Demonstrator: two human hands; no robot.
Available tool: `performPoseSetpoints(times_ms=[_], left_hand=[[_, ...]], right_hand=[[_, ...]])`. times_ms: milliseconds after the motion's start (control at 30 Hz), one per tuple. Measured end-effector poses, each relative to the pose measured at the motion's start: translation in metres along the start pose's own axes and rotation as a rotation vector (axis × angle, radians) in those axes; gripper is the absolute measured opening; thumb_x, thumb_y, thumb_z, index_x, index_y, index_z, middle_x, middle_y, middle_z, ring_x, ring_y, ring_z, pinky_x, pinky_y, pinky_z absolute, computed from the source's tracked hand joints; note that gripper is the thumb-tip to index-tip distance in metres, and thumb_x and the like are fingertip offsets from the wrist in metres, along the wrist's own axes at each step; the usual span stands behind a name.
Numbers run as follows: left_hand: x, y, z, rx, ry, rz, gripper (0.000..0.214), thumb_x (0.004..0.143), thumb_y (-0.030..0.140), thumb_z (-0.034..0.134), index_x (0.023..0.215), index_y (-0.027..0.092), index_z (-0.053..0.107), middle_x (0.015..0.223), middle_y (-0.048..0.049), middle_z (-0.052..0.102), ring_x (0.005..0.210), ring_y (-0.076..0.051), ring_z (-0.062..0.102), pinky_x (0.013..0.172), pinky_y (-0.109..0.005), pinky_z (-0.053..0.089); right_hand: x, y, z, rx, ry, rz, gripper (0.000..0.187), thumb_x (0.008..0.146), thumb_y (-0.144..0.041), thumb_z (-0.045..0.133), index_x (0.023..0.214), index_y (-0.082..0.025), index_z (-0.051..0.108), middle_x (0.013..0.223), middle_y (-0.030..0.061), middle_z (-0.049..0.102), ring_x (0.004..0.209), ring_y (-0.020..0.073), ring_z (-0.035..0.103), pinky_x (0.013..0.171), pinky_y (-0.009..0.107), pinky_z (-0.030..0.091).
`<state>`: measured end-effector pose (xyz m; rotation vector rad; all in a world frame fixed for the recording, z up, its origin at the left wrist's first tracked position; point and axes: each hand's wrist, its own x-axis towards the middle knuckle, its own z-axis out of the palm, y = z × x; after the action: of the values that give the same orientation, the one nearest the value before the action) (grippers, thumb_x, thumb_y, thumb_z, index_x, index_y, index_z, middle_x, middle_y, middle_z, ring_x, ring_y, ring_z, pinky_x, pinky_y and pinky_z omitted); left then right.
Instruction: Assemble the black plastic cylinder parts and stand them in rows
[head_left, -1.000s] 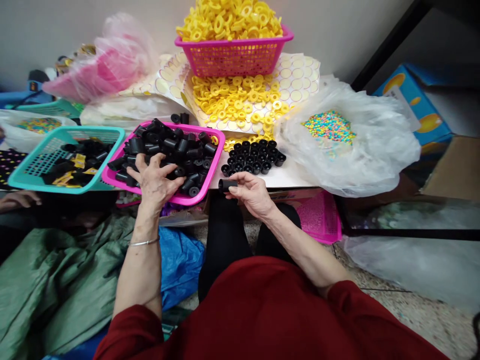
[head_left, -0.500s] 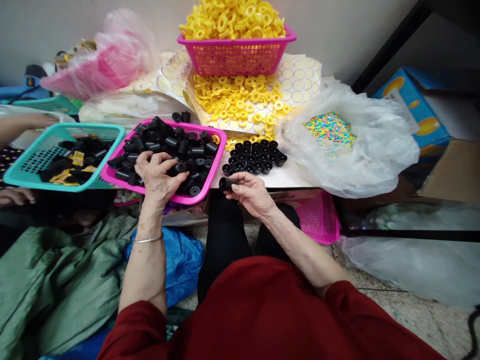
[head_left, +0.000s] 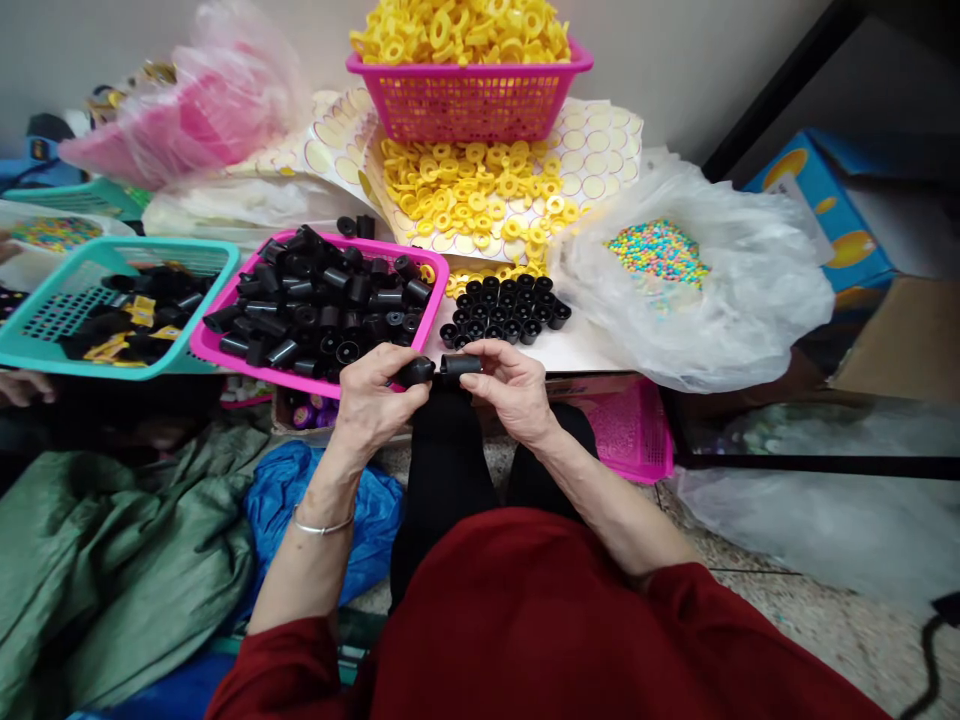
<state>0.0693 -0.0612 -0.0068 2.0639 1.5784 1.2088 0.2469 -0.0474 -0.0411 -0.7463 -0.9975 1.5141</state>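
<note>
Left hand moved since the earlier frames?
Yes: the left hand has moved right and lower in the view, from over the black cylinders in the pink basket to that basket's near right corner.

Centre: one left hand (head_left: 379,397), one right hand (head_left: 519,392), two black plastic pieces (head_left: 460,370); about twenty upright black cups (head_left: 495,313). At least three pink mesh baskets (head_left: 466,108): upper centre, centre left, right of centre; one turquoise basket (head_left: 46,335), middle left.
</note>
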Motion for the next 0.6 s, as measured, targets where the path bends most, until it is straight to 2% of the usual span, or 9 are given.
performPoseSetpoints(times_ms=[167, 333, 600], left_hand=[[0.003, 0.004, 0.002, 0.014, -0.061, 0.049, 0.019, 0.067, 0.012, 0.061, 0.082, 0.017, 0.073, 0.073, 0.0002, 0.065, 0.065, -0.01, 0.057, 0.061, -0.021, 0.045], [0.004, 0.004, 0.003, 0.008, -0.079, 0.074, 0.017, 0.069, 0.013, 0.062, 0.081, 0.018, 0.073, 0.07, 0.0006, 0.063, 0.064, -0.011, 0.057, 0.06, -0.021, 0.044], [0.004, 0.004, 0.007, 0.053, -0.138, 0.03, 0.011, 0.071, 0.017, 0.061, 0.072, 0.019, 0.072, 0.068, -0.0004, 0.06, 0.063, -0.012, 0.055, 0.058, -0.023, 0.043]], right_hand=[[-0.004, -0.002, -0.004, -0.112, -0.041, -0.05, 0.035, 0.066, -0.037, 0.083, 0.094, -0.022, 0.067, 0.091, -0.0002, 0.064, 0.078, 0.0126, 0.06, 0.074, 0.027, 0.053], [-0.005, -0.002, -0.008, -0.141, 0.001, -0.032, 0.034, 0.069, -0.038, 0.08, 0.096, -0.022, 0.067, 0.09, 0.0002, 0.067, 0.082, 0.0149, 0.062, 0.082, 0.031, 0.053], [-0.003, -0.007, -0.012, -0.138, 0.022, -0.018, 0.027, 0.068, -0.031, 0.08, 0.091, -0.024, 0.069, 0.09, -0.0002, 0.066, 0.084, 0.0165, 0.063, 0.083, 0.032, 0.053]])
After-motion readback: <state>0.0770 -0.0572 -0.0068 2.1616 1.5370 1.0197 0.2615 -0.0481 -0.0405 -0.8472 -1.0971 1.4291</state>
